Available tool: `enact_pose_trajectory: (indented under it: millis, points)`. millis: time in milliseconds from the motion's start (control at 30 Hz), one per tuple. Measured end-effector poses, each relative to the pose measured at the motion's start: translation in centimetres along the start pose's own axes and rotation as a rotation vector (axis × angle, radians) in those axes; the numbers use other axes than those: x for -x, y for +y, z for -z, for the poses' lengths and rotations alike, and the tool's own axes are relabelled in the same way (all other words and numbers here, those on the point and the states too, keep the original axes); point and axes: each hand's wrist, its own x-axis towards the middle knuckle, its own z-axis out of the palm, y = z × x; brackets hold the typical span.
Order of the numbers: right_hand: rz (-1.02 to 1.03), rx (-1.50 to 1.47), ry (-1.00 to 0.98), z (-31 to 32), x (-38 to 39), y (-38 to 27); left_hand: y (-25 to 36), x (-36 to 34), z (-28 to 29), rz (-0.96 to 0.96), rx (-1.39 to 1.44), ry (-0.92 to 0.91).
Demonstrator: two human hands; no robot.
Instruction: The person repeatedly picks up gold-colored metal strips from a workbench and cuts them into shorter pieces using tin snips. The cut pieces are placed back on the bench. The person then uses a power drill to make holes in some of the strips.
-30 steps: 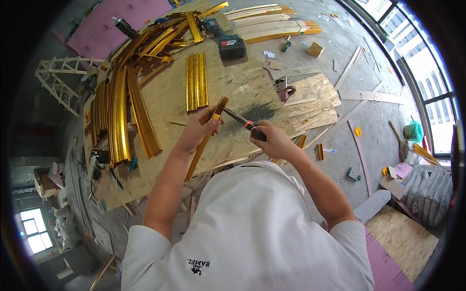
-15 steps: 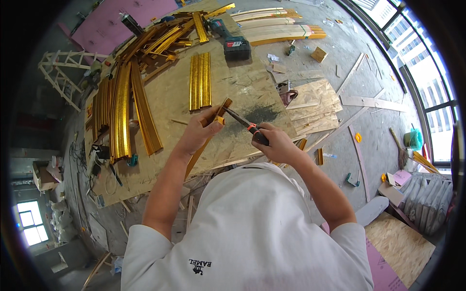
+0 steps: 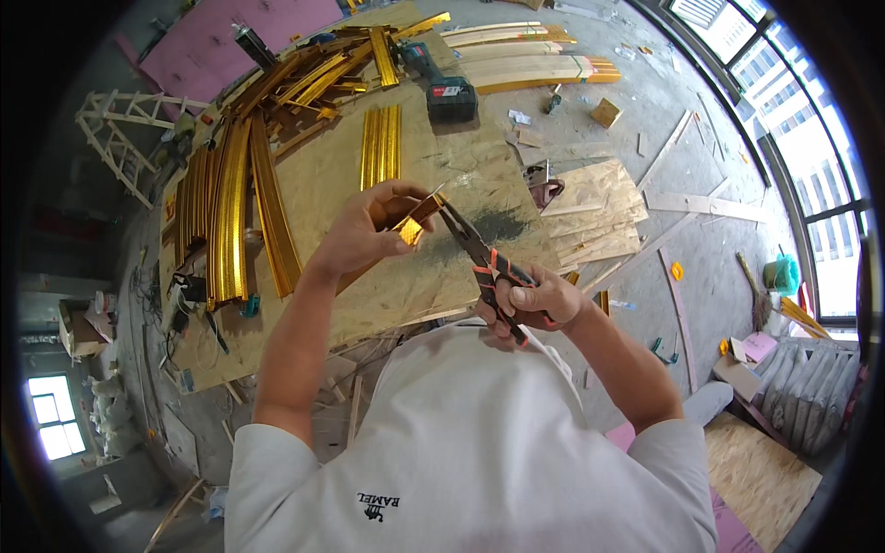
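My left hand (image 3: 361,230) is closed around a piece of gold moulding (image 3: 411,229), its cut end turned up over the board. Black-and-orange pliers (image 3: 474,247) are in my right hand (image 3: 542,299), fingers wrapped round the handles. The handles stand somewhat spread. The pliers' jaws meet the moulding's end on its right side; whether they grip it I cannot tell. Just beyond my left hand, shorter gold strips (image 3: 381,147) lie side by side on the board.
Under my hands is a large wooden board (image 3: 318,198). A heap of gold offcuts (image 3: 309,78) and long gold mouldings (image 3: 230,212) cover its left and far parts. A cordless power tool (image 3: 450,98) lies at the far edge. Board scraps (image 3: 599,203) sit to the right.
My right hand has turned and drawn down and right, so the pliers show broadside with their handles spread. My left hand has shifted slightly and tilted the gold moulding.
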Motion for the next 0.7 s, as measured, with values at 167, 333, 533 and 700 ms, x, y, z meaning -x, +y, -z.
enact_pose_trajectory:
  millis: [167,333,533,700]
  points:
    - [-0.015,0.714,0.515,0.1,-0.7,-1.9,-3.6,-1.3,4.1,-0.153,-0.259,0.347]
    - [0.467,1.483,0.633,-1.9,-1.2,-2.1,-4.9,-0.7,6.5,0.279,0.107,0.421]
    - [0.623,2.185,0.405,-1.0,-2.6,-0.4,-1.3,-6.1,5.0,0.243,0.286,0.286]
    - [0.514,2.439,0.401,-1.0,-3.9,0.9,-0.6,-9.2,4.9,0.066,-0.108,0.499]
